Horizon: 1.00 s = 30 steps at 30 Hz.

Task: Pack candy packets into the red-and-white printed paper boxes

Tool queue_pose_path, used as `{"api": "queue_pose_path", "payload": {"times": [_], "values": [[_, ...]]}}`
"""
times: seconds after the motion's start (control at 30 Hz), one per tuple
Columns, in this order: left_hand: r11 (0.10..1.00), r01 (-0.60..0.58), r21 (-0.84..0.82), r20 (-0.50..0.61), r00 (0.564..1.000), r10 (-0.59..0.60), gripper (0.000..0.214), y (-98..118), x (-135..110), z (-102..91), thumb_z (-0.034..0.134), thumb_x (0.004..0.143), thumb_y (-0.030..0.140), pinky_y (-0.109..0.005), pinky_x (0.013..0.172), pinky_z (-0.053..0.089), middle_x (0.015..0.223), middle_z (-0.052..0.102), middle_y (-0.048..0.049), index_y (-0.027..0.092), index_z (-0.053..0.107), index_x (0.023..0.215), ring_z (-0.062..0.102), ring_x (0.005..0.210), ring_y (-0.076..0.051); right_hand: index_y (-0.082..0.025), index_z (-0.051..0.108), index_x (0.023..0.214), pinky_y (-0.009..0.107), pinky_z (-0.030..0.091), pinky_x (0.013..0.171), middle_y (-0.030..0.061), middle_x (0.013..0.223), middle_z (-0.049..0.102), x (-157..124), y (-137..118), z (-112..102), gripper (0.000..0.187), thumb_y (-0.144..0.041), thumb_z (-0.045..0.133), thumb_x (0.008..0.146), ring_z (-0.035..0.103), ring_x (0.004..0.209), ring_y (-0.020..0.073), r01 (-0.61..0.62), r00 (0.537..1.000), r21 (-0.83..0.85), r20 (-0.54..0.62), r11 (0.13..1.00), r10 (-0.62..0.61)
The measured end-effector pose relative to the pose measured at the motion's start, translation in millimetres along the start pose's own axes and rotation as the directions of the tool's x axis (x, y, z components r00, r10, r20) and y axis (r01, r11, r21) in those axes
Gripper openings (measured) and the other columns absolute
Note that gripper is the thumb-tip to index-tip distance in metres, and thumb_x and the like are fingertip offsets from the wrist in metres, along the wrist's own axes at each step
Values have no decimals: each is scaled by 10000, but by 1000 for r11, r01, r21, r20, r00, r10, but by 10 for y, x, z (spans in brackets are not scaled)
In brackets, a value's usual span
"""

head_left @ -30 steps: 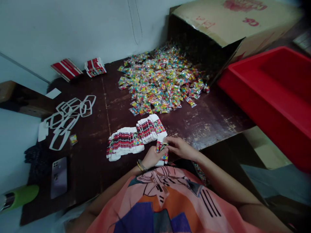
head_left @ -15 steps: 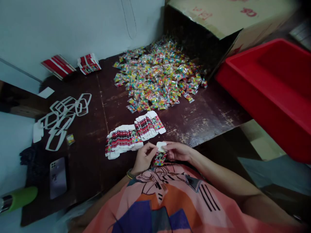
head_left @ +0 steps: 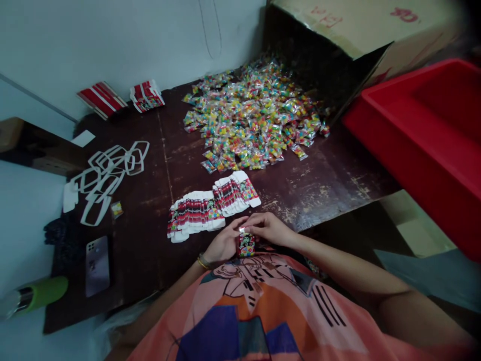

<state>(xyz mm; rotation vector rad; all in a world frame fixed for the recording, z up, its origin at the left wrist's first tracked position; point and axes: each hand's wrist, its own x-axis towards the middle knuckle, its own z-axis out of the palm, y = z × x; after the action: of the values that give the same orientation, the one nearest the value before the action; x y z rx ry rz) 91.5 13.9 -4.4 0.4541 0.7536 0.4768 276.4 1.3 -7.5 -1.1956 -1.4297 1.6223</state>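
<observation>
A small printed candy box [head_left: 246,244], red with a cartoon figure and coloured dots, is between my hands close to my shirt. My left hand [head_left: 224,244] grips its left side. My right hand [head_left: 271,228] has its fingers closed over the white flap at the top, so most of that flap is hidden. Just beyond my hands on the table lies a row of flat, overlapping candy boxes [head_left: 197,213], with a second bunch of flattened boxes [head_left: 235,193] adjoining it on the right.
Small clear bags of colourful candy [head_left: 251,123] are heaped at the back of the table [head_left: 323,190]. A red tub [head_left: 417,145] and a cardboard box [head_left: 361,25] stand at right. Pale bands [head_left: 99,183], a phone [head_left: 97,265] and a green bottle [head_left: 47,292] lie at left.
The box's white top flap stood up before; now it is mostly folded down under my right fingers. My right hand has moved over the box top. The whole view has shifted slightly.
</observation>
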Motion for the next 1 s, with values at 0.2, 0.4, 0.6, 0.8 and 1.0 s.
{"api": "queue_pose_path", "payload": {"times": [0.2, 0.4, 0.6, 0.8, 1.0], "values": [[941, -105, 323, 69, 994, 87, 671, -5, -57, -101, 681, 703, 166, -355, 1018, 350, 1258, 554, -86, 237, 470, 1337, 520, 1150, -211, -227, 661, 1175, 367, 457, 933, 95, 1141, 603, -168, -38, 22, 300, -317, 542, 914, 540, 1073, 206, 351, 934, -350, 189, 869, -302], [631, -118, 767, 101, 993, 63, 660, 372, -21, -45, 636, 706, 143, -273, 822, 429, 927, 622, -20, 230, 486, 1343, 573, 842, -156, -246, 641, 1190, 366, 385, 1009, 80, 1247, 556, 252, 41, -1087, 317, -361, 540, 913, 490, 1162, 216, 169, 936, -777, -66, 607, -345], [206, -96, 974, 123, 985, -124, 210, 890, -139, -246, 694, 600, 139, -250, 717, 411, 769, 663, 12, 208, 703, 798, 574, 755, -179, -100, 491, 1339, 503, 264, 1041, 210, 1375, 464, 264, 333, -2006, 461, -325, 481, 936, 376, 1280, 325, -212, 855, -848, -402, 485, -328], [794, 40, 606, -84, 996, 14, 482, 585, -8, -169, 700, 714, 280, -317, 692, 517, 994, 679, -88, 179, 525, 1152, 658, 757, -178, -219, 333, 1454, 553, 317, 994, 157, 1440, 404, -523, 651, -752, 725, -470, 604, 830, 386, 1247, 361, -76, 942, -875, -220, 479, -253], [930, 49, 364, -184, 983, 20, 516, 108, 328, 41, 732, 680, 247, -287, 601, 558, 1028, 669, -115, 166, 513, 1140, 678, 725, -170, -318, 569, 1251, 450, 446, 907, 84, 1213, 611, -942, 647, -269, 343, -237, 469, 932, 558, 1076, 252, 159, 955, -626, -97, 763, -279]]}}
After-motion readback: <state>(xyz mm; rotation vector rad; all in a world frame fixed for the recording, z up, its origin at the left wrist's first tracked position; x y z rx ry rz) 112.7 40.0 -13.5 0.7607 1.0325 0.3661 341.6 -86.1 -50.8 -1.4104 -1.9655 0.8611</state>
